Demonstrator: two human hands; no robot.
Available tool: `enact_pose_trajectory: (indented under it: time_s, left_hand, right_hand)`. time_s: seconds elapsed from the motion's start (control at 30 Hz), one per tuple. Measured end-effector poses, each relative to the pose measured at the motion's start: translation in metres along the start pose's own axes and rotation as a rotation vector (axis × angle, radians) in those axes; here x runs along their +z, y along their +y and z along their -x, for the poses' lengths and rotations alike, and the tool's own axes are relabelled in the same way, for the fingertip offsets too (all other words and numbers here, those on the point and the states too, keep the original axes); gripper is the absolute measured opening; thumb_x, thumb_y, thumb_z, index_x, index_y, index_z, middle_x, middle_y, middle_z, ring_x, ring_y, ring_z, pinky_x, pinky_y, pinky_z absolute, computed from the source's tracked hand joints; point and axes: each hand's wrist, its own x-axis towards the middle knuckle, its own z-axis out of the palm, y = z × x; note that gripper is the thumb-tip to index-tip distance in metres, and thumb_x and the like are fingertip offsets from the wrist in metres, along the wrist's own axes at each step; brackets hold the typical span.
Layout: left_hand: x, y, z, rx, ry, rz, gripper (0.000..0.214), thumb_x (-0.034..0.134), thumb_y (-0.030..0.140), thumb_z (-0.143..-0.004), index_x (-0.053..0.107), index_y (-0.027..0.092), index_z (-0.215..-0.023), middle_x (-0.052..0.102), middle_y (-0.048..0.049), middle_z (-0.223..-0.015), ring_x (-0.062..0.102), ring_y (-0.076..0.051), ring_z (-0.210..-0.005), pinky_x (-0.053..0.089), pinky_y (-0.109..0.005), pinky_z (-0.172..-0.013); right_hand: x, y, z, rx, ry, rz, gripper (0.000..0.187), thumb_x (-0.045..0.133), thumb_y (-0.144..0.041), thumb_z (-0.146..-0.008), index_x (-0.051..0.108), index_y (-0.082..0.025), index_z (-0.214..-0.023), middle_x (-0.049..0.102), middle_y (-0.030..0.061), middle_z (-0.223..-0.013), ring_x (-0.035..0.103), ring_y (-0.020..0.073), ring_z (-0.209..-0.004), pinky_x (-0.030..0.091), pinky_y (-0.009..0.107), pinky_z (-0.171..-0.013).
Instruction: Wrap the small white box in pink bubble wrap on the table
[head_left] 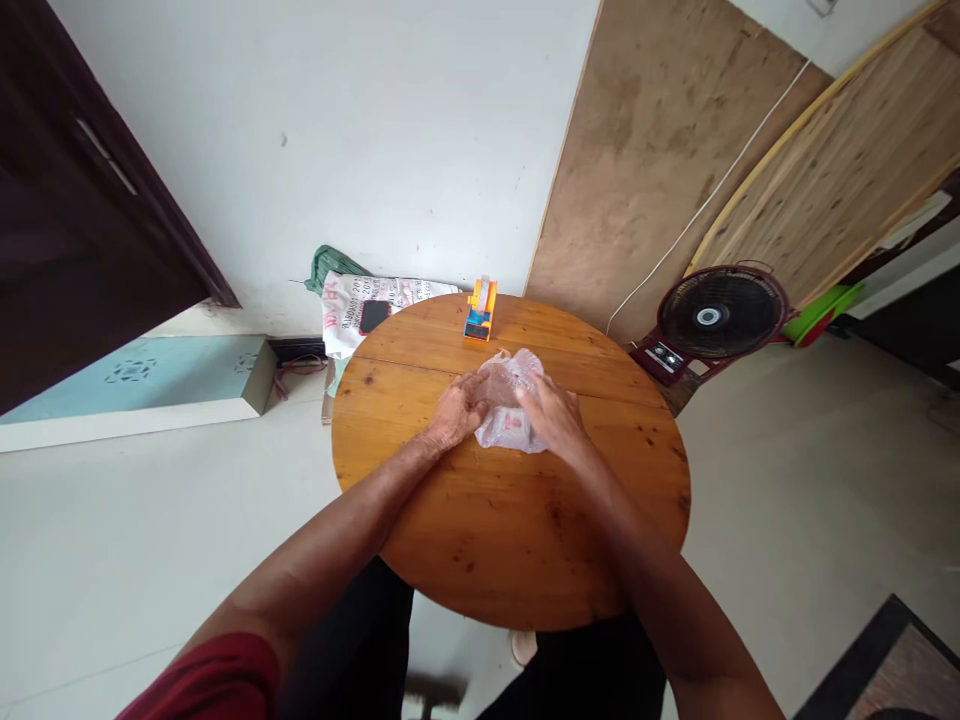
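Note:
A sheet of clear bubble wrap (517,372) is spread on the round wooden table, its far edge crumpled. On its near part sits a small white packet with red print (514,424), seen partly through the plastic. My left hand (456,410) rests on the wrap's left edge, fingers stretched forward and thumb apart. Over the right edge lies my right hand (553,412), its fingers extended and slightly blurred, touching or just above the plastic. Beyond the wrap stands an orange and blue tape dispenser (480,312) with a roll of clear tape.
The round table (495,530) stands near a white wall. At its far left are a dark phone (374,316) and a printed white sack (341,312). A black fan (712,312) stands off the right side. A pale blue box (150,385) lies on the left floor.

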Motion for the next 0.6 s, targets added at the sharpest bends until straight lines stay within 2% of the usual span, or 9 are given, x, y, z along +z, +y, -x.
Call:
enact_pose_trajectory:
  time_s: [0.1, 0.17, 0.3, 0.47, 0.6]
  left_hand:
    - [0.004, -0.011, -0.004, -0.093, 0.061, -0.065, 0.057, 0.061, 0.017, -0.068, 0.062, 0.014, -0.125, 0.061, -0.0157, -0.131, 0.046, -0.036, -0.134, 0.034, -0.053, -0.115]
    - [0.008, -0.018, -0.006, -0.123, 0.075, -0.083, 0.060, 0.064, 0.016, -0.065, 0.061, 0.015, -0.125, 0.063, -0.0156, -0.128, 0.042, -0.038, -0.136, 0.032, -0.055, -0.115]
    - [0.013, -0.026, -0.007, -0.103, 0.101, -0.154, 0.073, 0.066, 0.017, -0.066, 0.050, 0.017, -0.137, 0.058, -0.0155, -0.135, 0.042, -0.038, -0.135, 0.032, -0.056, -0.114]
    - [0.008, -0.025, -0.006, -0.070, 0.105, -0.193, 0.050, 0.066, 0.022, -0.069, 0.064, 0.020, -0.119, 0.062, -0.0130, -0.124, 0.054, -0.034, -0.120, 0.041, -0.052, -0.107]
    - [-0.003, -0.007, -0.002, -0.038, 0.192, -0.226, 0.039, 0.063, 0.029, -0.075, 0.067, 0.022, -0.113, 0.048, -0.0114, -0.143, 0.044, -0.036, -0.131, 0.036, -0.056, -0.109]
  right_hand:
    - [0.002, 0.026, -0.011, 0.194, -0.023, -0.158, 0.051, 0.028, -0.049, -0.098, 0.066, -0.021, -0.117, 0.072, 0.0096, -0.112, 0.066, 0.0251, -0.105, 0.049, 0.036, -0.088]
    - [0.006, 0.043, -0.009, 0.262, 0.019, -0.079, 0.044, 0.036, -0.045, -0.096, 0.066, -0.020, -0.116, 0.072, 0.0103, -0.113, 0.064, 0.0262, -0.107, 0.047, 0.037, -0.091]
    - [0.015, 0.060, 0.000, 0.201, 0.092, 0.080, 0.040, 0.043, -0.039, -0.093, 0.064, -0.020, -0.120, 0.064, 0.0120, -0.130, 0.054, 0.0284, -0.122, 0.037, 0.044, -0.104]
    - [0.016, 0.067, -0.001, 0.127, 0.088, 0.008, 0.032, 0.049, -0.038, -0.090, 0.071, -0.024, -0.108, 0.067, 0.0078, -0.123, 0.058, 0.0242, -0.114, 0.040, 0.041, -0.101]
    - [0.019, 0.071, -0.006, 0.115, 0.138, -0.123, 0.025, 0.052, -0.036, -0.086, 0.074, -0.023, -0.086, 0.069, 0.0060, -0.116, 0.063, 0.0214, -0.106, 0.045, 0.036, -0.096]
